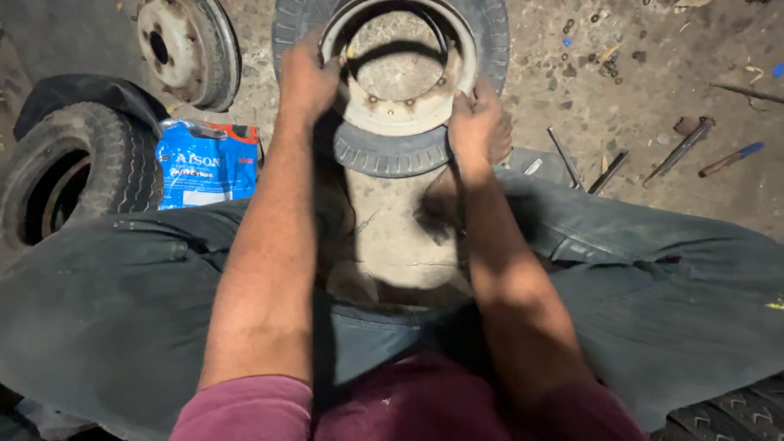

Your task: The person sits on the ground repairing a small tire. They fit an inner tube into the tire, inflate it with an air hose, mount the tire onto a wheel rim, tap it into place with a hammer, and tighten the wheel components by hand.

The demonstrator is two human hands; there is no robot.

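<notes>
A small black tyre lies flat on the concrete floor between my knees, with a pale metal wheel rim sitting in it. My left hand grips the rim's left edge, where it meets the tyre. My right hand presses down on the rim's right edge, fingers curled over the tyre bead. A thin black band runs round the inside of the rim's top. I sit with both legs in dark trousers spread to either side.
Another tyre lies at the left with a black inner tube behind it. A bare rim stands at the upper left. A blue packet lies beside my left knee. Tyre levers and tools lie scattered at the right.
</notes>
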